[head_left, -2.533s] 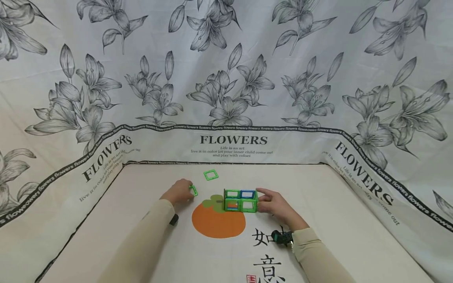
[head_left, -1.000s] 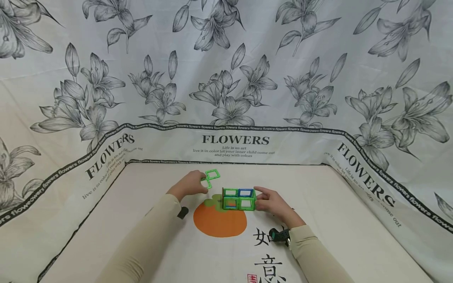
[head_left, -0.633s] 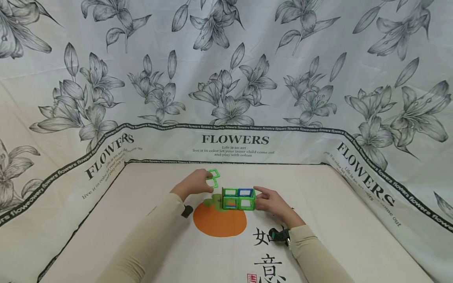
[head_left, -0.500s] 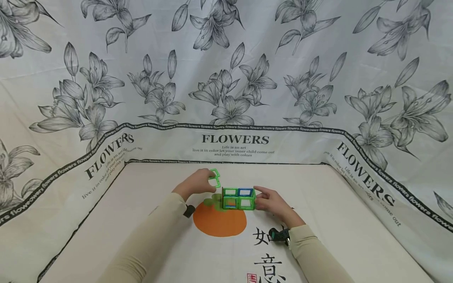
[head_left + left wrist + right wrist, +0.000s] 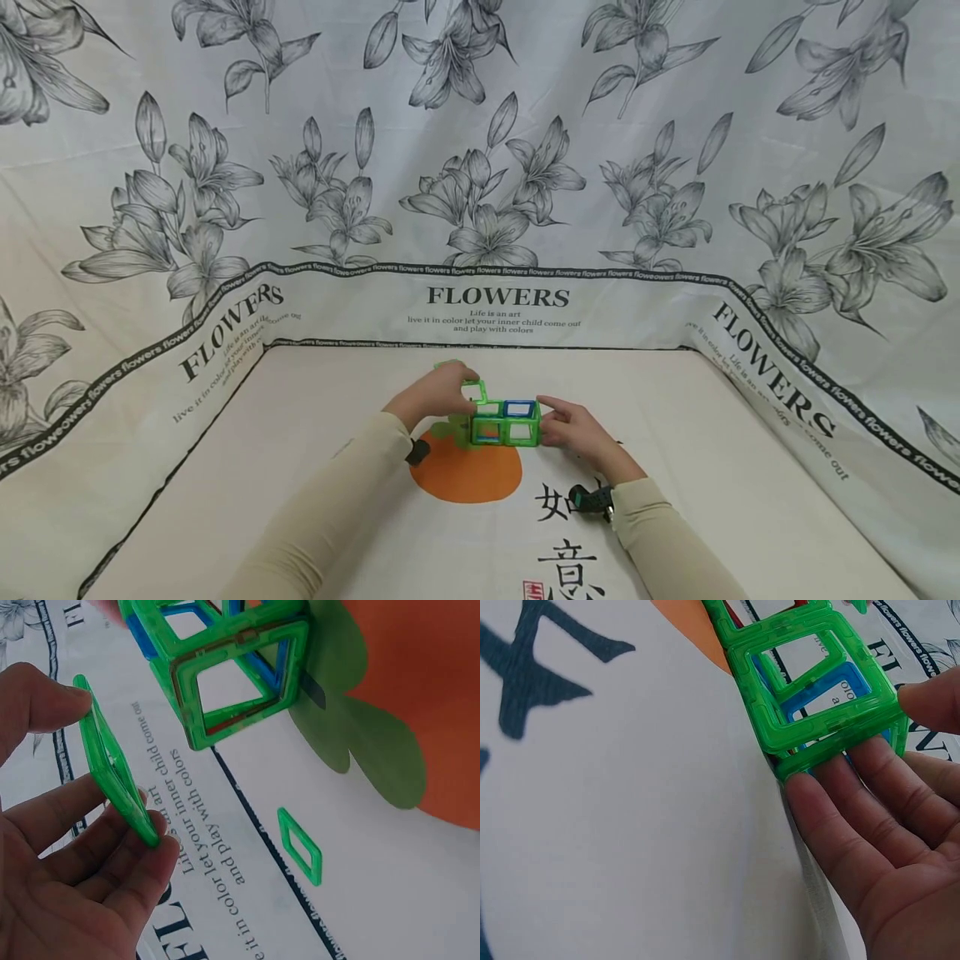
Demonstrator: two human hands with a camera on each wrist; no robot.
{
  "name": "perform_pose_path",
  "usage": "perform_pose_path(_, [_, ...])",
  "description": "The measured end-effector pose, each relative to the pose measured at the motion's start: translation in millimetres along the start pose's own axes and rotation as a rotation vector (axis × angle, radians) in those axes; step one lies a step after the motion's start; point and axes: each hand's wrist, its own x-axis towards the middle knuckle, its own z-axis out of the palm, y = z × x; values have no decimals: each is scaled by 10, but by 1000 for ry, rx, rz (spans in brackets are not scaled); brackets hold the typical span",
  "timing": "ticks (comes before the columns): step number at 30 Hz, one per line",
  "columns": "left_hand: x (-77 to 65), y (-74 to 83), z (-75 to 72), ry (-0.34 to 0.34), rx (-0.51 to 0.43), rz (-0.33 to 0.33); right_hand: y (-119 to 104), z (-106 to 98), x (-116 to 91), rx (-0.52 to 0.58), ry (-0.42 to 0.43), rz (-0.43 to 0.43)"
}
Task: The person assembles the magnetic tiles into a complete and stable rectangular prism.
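My left hand (image 5: 435, 393) pinches a green square magnetic tile (image 5: 101, 761) between thumb and fingertips. In the left wrist view this tile stands on edge, slightly apart from a box of magnetic tiles (image 5: 505, 419). The box is two squares long, mostly green with blue tiles and a little red showing inside; its near left end (image 5: 240, 637) is a green frame. My right hand (image 5: 885, 847) grips the box's right end, thumb on one edge and fingers along another. A second green square tile (image 5: 316, 866) lies loose on the cloth, mostly hidden behind my left hand in the head view.
The white cloth (image 5: 315, 500) carries a printed orange persimmon (image 5: 465, 479) and black characters (image 5: 570, 562). A flower-printed fabric wall (image 5: 495, 225) encloses the back and both sides.
My left hand has carried its green tile rightward to the box's upper left, passing in front of the loose tile. My right hand stays at the box's right end; the box has barely shifted.
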Motion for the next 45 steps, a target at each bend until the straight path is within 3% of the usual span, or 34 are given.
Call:
perform_pose_path(14, [58,191,102,-58,-38,0,40,-15,28,-1,-6,-8])
perform_pose_path(31, [167,366,284,-48,3,20,6,16,-4,-13,16,14])
perform_pose_path(45, [247,476,398,-85,-30,-23,12,13,-16,-25,15,13])
